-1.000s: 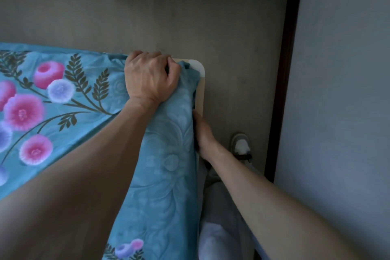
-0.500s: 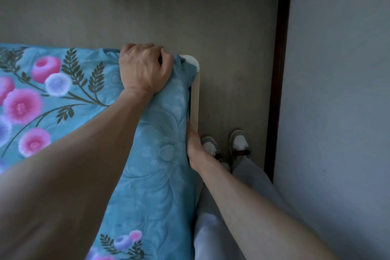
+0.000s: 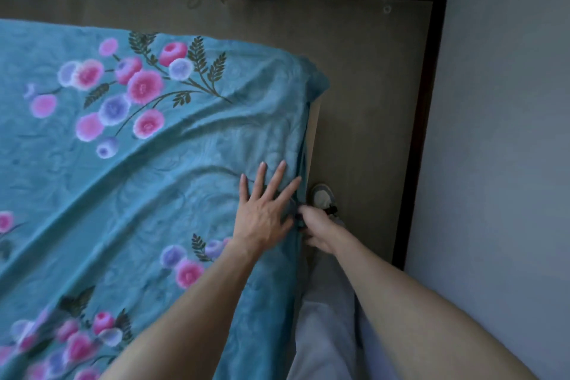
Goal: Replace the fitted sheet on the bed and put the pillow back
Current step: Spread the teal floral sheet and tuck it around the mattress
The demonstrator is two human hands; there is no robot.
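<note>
a: what has changed in the last second?

b: the left hand (image 3: 265, 213), which a second ago was a fist bunched on the teal floral fitted sheet (image 3: 154, 163) at the far corner of the bed, now lies flat on the sheet nearer the person, fingers straight and spread, pressing the cloth close to the bed's right edge. it holds nothing. the far corner (image 3: 311, 80) now shows the sheet pulled over it, rounded and covered

a: and the right hand?

b: the right hand (image 3: 317, 230) has come back along the bed's side edge and sits just beside the left hand, fingers curled in at the hanging hem. it seems to pinch or tuck the cloth, but the fingertips are hidden behind the fabric, so i cannot tell for certain

a: what does that mean for the job?

b: i judge the corner is done and the side is now being tucked. loose diagonal creases still cross the sheet

a: what can't be made out?

b: no pillow is in view. the pale wooden bed frame (image 3: 315, 120) shows only as a thin strip. the sheet's left part is cut off, a grey-and-white shoe (image 3: 322, 197) is half hidden, and the near flowers are blurred
</note>
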